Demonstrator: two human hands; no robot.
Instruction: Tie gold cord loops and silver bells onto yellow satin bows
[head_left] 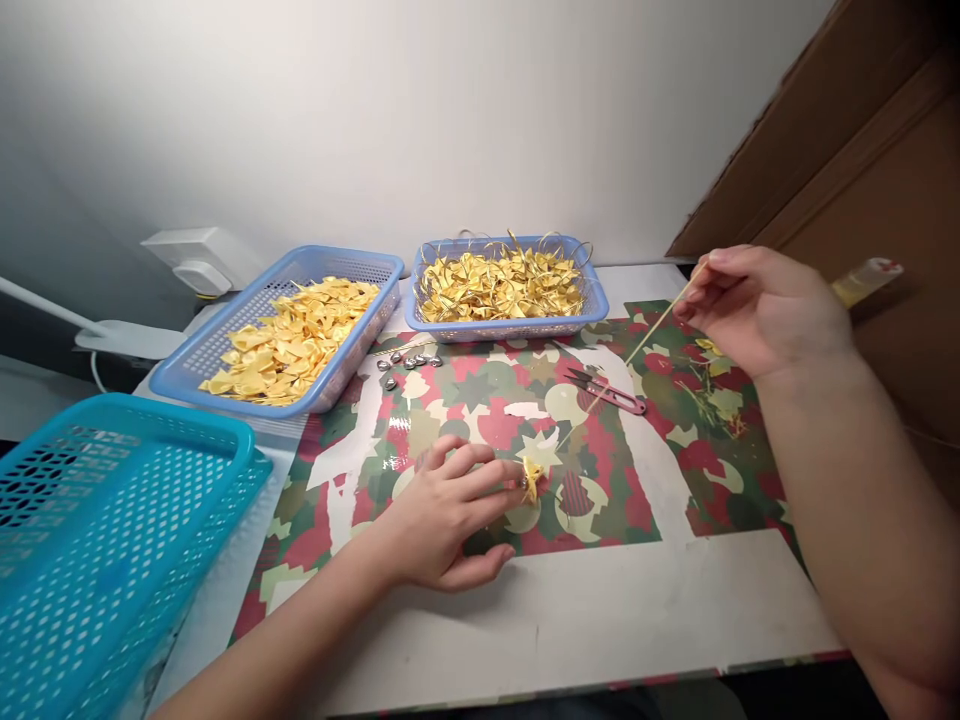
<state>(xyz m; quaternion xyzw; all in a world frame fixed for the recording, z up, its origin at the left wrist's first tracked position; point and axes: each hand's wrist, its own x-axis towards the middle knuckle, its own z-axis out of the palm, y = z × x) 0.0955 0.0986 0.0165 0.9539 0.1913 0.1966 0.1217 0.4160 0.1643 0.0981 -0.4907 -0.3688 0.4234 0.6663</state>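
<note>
A small yellow bow (532,480) lies on the patterned sheet at the fingertips of my left hand (457,510). That hand rests palm down with its fingers spread and the thumb apart. From the bow a thin yellow cord (660,318) runs taut up to the right, pinched between thumb and fingers of my raised right hand (765,310). The cord passes over a pair of pink thread snips (619,396) lying on the sheet. Several small silver bells (411,362) sit behind my left hand.
A blue basket of yellow bows (322,385) stands at the left, another of bows with cords (517,328) at the back. A teal basket (135,410) is at the near left. Yellow scraps (724,400) lie beneath my right hand; a cardboard panel (847,150) rises at the right.
</note>
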